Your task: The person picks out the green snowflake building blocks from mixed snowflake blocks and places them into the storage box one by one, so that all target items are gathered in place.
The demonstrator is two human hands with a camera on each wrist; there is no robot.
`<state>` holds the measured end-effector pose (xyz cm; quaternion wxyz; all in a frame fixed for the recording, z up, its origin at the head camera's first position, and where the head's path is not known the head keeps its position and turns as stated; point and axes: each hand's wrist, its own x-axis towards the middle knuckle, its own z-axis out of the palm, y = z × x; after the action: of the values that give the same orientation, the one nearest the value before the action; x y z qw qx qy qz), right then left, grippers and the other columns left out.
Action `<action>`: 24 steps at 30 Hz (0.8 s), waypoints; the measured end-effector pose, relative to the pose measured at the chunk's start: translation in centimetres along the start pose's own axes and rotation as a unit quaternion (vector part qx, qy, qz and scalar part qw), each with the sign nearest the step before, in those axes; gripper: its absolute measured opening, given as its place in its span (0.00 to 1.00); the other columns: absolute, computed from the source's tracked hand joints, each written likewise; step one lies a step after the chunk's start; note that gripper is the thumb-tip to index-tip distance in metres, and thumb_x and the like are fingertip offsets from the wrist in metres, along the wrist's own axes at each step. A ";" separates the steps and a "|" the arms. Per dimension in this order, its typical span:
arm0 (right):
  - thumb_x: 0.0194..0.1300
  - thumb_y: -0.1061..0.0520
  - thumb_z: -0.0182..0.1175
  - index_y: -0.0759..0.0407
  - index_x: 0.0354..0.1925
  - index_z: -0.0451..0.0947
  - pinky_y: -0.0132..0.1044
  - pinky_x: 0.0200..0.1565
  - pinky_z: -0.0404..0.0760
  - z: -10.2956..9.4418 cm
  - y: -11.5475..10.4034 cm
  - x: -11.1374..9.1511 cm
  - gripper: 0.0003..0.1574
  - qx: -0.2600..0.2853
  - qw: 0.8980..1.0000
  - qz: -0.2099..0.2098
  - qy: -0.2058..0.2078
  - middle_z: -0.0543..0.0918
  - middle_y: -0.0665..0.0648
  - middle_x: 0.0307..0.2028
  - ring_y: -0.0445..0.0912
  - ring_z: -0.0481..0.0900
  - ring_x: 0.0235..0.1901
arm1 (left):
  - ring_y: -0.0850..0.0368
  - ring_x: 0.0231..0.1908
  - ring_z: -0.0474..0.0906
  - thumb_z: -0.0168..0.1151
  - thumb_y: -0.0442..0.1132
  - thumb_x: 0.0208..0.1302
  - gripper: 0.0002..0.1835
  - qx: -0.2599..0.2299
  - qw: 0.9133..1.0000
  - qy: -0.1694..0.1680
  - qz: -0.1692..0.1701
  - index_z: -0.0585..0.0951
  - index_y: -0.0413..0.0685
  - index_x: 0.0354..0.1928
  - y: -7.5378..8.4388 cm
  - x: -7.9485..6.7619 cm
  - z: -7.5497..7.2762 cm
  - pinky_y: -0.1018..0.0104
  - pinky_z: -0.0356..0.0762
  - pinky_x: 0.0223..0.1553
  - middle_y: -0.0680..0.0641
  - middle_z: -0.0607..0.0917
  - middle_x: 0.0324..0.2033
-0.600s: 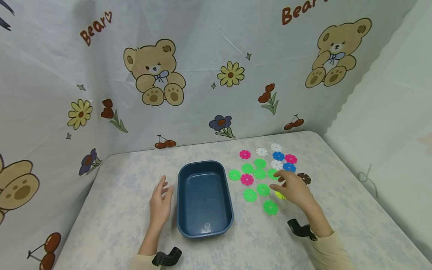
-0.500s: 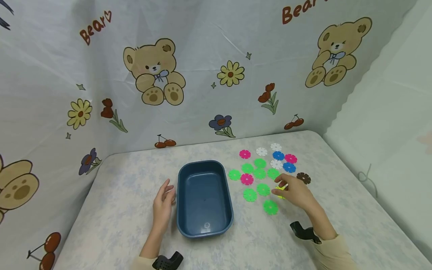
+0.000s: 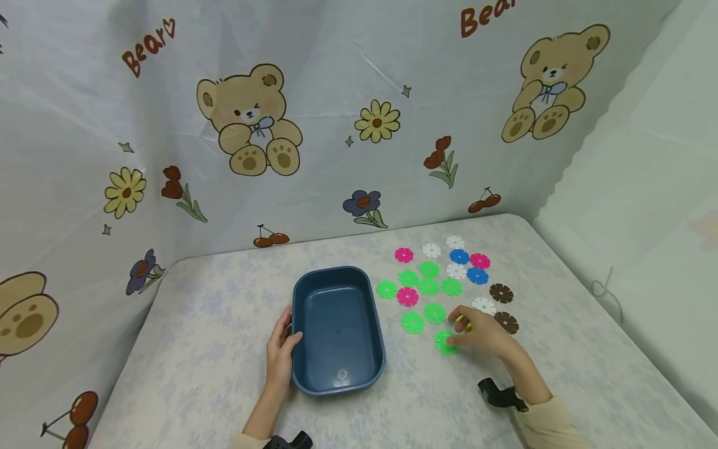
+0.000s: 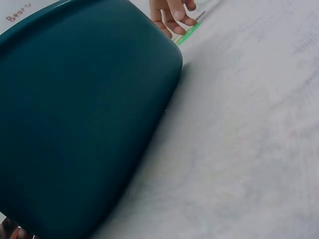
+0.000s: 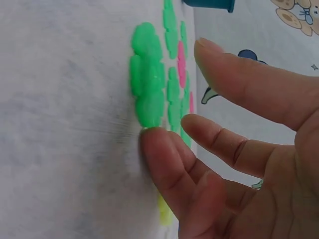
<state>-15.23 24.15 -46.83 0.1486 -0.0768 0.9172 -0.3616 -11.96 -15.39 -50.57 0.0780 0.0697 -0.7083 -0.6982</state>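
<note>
l hand (image 3: 277, 360) grips the dark-blue rectangular plastic bin (image 3: 338, 337) at its left rim, thumb over the edge, fingers along the outer wall. r hand (image 3: 479, 332) is relaxed, released, fingers loosely spread, low over the bright-green notched plastic disc (image 3: 445, 342) nearest the person, 1 fingertip at its edge. 1 yellow disc (image 5: 164, 210) is partly hidden under the same hand. 7 more green discs (image 3: 429, 286), 3 pink discs (image 3: 403, 254), 2 blue discs (image 3: 477, 275), 4 white discs (image 3: 456, 271) & 2 brown discs (image 3: 501, 293) lie on the pale mottled tabletop (image 3: 213, 324), r of bin.
</note>
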 end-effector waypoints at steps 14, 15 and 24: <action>0.42 0.57 0.79 0.59 0.38 0.78 0.39 0.34 0.69 1.3 -0.2 0.2 0.24 -0.030 0.999 0.016 0.028 0.74 0.53 0.32 0.45 0.69 0.31 | 0.67 0.61 0.65 0.46 0.28 0.68 0.32 -0.009 1.000 -0.005 -0.004 0.61 0.49 0.75 -0.2 -0.1 -0.1 0.80 0.64 0.54 0.44 0.63 0.72; 0.42 0.57 0.79 0.59 0.37 0.78 0.39 0.34 0.69 1.4 -0.2 0.2 0.24 -0.036 0.999 0.016 0.031 0.74 0.53 0.31 0.45 0.69 0.31 | 0.66 0.61 0.65 0.46 0.28 0.68 0.32 -0.009 1.000 -0.005 -0.004 0.61 0.49 0.75 -0.2 -0.1 -0.1 0.80 0.63 0.55 0.44 0.63 0.72; 0.44 0.62 0.76 0.60 0.34 0.74 0.38 0.32 0.68 1.6 -0.7 0.0 0.21 -0.045 0.998 0.004 0.032 0.73 0.53 0.29 0.45 0.67 0.29 | 0.62 0.63 0.64 0.46 0.27 0.67 0.33 -0.011 1.000 -0.001 -0.001 0.61 0.48 0.74 -0.3 0.0 -0.1 0.81 0.63 0.55 0.43 0.63 0.72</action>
<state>-14.68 22.59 -47.44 0.1165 -0.0683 0.9371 -0.3219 -11.91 -15.43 -50.92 0.0778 0.0689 -0.7002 -0.7063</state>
